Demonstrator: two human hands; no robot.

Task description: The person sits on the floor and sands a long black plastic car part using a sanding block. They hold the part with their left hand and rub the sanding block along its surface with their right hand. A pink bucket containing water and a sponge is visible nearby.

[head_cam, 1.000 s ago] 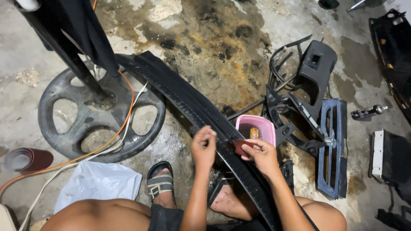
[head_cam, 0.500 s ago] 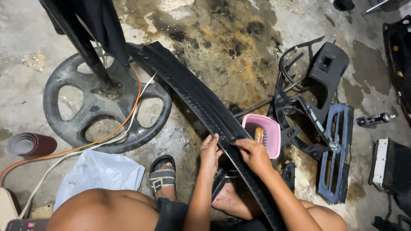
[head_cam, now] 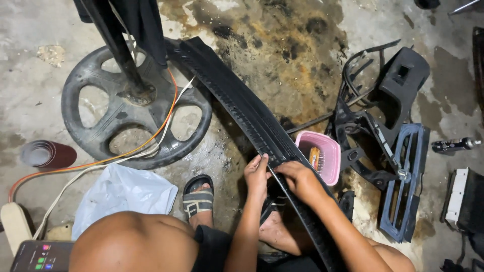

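A long black ribbed plastic trim panel (head_cam: 237, 95) runs diagonally from the upper left down across my lap. My left hand (head_cam: 257, 176) rests on the panel's left edge, fingers pressed flat against it. Beside it, my right hand (head_cam: 300, 179) lies across the ribbed face with the fingers curled over the surface; whether it holds something small is hidden. The two hands almost touch. A pink plastic tub (head_cam: 322, 153) with an orange item inside stands just right of the panel.
A black wheel-shaped stand base (head_cam: 133, 108) with a pole sits at left, orange and white cables crossing it. Black car trim parts (head_cam: 393, 111) and a grille piece (head_cam: 406, 186) lie at right. A white plastic bag (head_cam: 123, 194), a red roll (head_cam: 48, 153) and a phone (head_cam: 38, 257) lie near my knee.
My hands have come down from near the pink tub onto the panel. The small red thing seen in my right hand a second ago no longer shows.
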